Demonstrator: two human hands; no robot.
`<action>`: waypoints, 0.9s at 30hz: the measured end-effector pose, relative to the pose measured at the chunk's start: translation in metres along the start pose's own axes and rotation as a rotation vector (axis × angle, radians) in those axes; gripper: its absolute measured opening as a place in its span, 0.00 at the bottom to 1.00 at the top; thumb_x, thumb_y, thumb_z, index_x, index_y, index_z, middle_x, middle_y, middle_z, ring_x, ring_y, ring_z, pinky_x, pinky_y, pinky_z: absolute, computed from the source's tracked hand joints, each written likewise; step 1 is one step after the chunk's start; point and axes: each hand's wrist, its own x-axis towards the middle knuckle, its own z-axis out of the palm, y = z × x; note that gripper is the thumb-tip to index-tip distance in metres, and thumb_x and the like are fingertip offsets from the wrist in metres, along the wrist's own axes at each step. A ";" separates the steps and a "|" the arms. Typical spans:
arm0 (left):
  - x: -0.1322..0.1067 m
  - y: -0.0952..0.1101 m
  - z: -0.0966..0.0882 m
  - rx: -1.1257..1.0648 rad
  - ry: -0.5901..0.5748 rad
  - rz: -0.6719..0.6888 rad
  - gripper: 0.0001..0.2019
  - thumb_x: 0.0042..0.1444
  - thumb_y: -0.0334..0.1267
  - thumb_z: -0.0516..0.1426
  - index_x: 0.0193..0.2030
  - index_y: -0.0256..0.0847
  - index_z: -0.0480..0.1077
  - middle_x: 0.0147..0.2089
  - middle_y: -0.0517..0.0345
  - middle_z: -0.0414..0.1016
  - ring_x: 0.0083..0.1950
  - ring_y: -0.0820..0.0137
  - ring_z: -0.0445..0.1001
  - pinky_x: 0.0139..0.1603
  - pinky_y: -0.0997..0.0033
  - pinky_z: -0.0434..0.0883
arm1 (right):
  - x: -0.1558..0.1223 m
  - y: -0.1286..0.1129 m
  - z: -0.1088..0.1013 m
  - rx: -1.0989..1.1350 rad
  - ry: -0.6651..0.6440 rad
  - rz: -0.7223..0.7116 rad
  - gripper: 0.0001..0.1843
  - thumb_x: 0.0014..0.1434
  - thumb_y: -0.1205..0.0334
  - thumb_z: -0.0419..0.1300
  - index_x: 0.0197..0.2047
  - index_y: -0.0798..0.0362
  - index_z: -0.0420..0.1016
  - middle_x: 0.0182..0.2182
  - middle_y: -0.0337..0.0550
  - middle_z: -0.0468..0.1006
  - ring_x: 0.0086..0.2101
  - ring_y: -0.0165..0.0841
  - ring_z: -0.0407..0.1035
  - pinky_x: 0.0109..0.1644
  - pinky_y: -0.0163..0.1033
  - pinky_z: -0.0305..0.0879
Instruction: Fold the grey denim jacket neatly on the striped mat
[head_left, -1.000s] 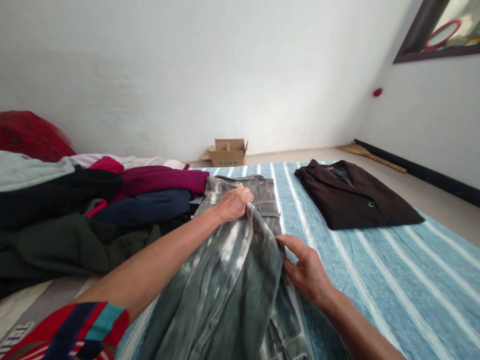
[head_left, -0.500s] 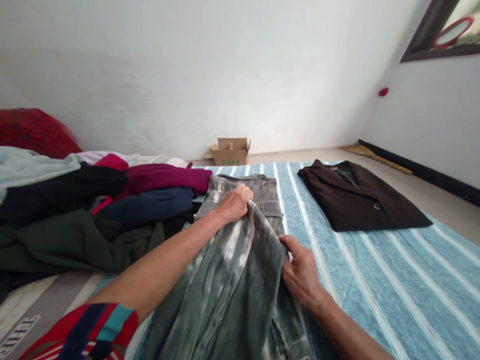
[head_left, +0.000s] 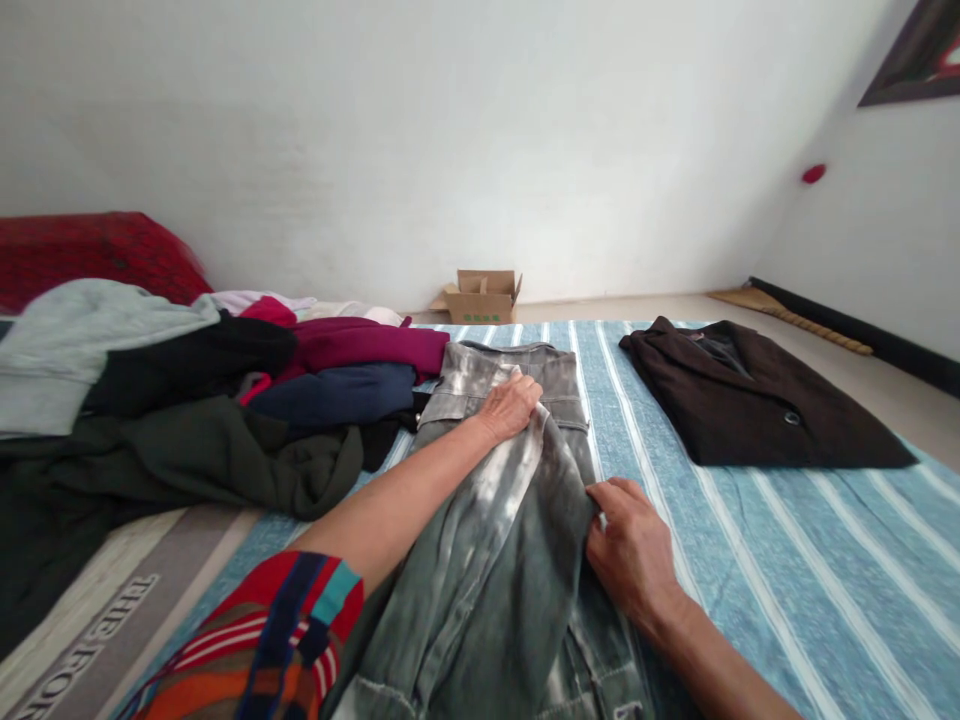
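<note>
A grey-green denim jacket [head_left: 480, 560] with whitish faded patches lies lengthwise in front of me, its collar end away from me. Near that far end, my left hand [head_left: 511, 405] is closed, pinching a raised fold of the cloth. My right hand [head_left: 630, 540] grips the right edge of the folded-over part, lower down, between thumb and fingers. Between the two hands the cloth slopes in a loose fold. Part of the jacket's left side is hidden under my left forearm.
A folded dark brown jacket [head_left: 757, 410] lies to the right on the blue striped sheet [head_left: 750, 540]. Heaped clothes, including a dark green garment [head_left: 225, 455] and a maroon one [head_left: 367, 345], fill the left. An open cardboard box [head_left: 484, 300] stands by the wall.
The view has turned left, so everything sits further right in the picture. Both hands keep their grip on the denim jacket, with hardly any shift against it.
</note>
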 end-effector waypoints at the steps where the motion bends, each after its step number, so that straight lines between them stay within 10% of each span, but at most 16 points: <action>1: -0.003 -0.001 -0.002 -0.005 0.015 -0.002 0.12 0.51 0.22 0.48 0.38 0.38 0.67 0.42 0.49 0.69 0.50 0.61 0.64 0.50 0.64 0.67 | 0.000 0.001 -0.001 -0.040 0.003 -0.020 0.12 0.48 0.76 0.49 0.26 0.52 0.69 0.26 0.44 0.71 0.34 0.36 0.65 0.38 0.38 0.60; 11: -0.040 -0.028 -0.027 -0.091 -0.056 -0.482 0.12 0.53 0.34 0.51 0.43 0.39 0.71 0.39 0.53 0.76 0.41 0.64 0.74 0.40 0.70 0.68 | -0.001 0.009 -0.004 -0.291 -0.128 -0.055 0.11 0.48 0.76 0.52 0.22 0.50 0.64 0.25 0.44 0.71 0.33 0.39 0.64 0.37 0.40 0.58; 19: -0.043 -0.018 -0.027 -0.165 -0.161 -0.530 0.11 0.48 0.42 0.58 0.37 0.40 0.73 0.39 0.52 0.77 0.40 0.62 0.75 0.37 0.70 0.68 | 0.010 0.022 -0.032 -0.350 -0.392 -0.139 0.12 0.51 0.73 0.50 0.29 0.50 0.73 0.30 0.43 0.76 0.32 0.37 0.71 0.33 0.39 0.60; 27: -0.044 -0.017 -0.024 -0.223 -0.092 -0.600 0.11 0.49 0.37 0.58 0.41 0.42 0.71 0.38 0.57 0.77 0.39 0.66 0.74 0.37 0.72 0.67 | 0.013 0.010 -0.034 0.117 -0.236 -0.413 0.19 0.63 0.62 0.47 0.54 0.52 0.70 0.53 0.50 0.71 0.52 0.38 0.67 0.53 0.44 0.66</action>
